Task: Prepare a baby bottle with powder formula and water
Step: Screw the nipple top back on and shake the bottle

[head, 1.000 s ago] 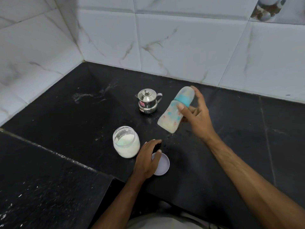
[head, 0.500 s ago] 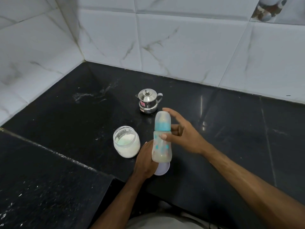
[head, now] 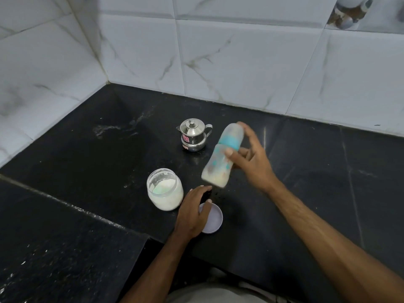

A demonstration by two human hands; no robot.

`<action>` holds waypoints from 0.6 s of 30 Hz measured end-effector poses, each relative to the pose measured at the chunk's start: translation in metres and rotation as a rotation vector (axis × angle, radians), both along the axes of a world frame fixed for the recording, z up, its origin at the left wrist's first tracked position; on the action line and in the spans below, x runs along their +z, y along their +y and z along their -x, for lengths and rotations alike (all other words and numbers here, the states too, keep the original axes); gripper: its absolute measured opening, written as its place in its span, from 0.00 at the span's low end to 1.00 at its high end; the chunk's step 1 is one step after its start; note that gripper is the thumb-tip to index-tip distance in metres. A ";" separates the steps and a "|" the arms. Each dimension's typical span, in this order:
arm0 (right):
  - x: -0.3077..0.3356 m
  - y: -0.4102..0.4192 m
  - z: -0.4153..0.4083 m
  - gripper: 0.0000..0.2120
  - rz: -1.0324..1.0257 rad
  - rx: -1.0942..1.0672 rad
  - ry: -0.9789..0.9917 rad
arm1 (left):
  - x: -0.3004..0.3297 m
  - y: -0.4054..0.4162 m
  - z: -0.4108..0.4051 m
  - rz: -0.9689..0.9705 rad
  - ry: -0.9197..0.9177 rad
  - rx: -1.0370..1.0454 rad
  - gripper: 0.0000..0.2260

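Most of the work looks done: the baby bottle (head: 222, 155) is capped, holds pale milky liquid low in its body, and hangs tilted in the air above the black table (head: 306, 171), right of the small steel pot (head: 193, 135). The right hand (head: 251, 162) has its fingers and thumb clamped round the bottle's middle, blurred as if mid-shake. The left hand (head: 193, 212) lies with fingers relaxed on the lilac lid (head: 213, 219), just right of the open powder jar (head: 165, 189). Left, I judge: finish mixing, close the jar.
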State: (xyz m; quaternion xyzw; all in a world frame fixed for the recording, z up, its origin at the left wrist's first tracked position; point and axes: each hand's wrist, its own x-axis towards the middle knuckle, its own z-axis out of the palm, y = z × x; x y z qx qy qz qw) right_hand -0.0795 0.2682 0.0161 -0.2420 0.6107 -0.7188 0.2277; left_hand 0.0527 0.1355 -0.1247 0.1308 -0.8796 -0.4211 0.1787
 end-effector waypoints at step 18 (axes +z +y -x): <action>-0.009 0.003 -0.016 0.35 -0.163 0.325 0.104 | -0.003 -0.004 0.004 -0.122 -0.030 -0.060 0.13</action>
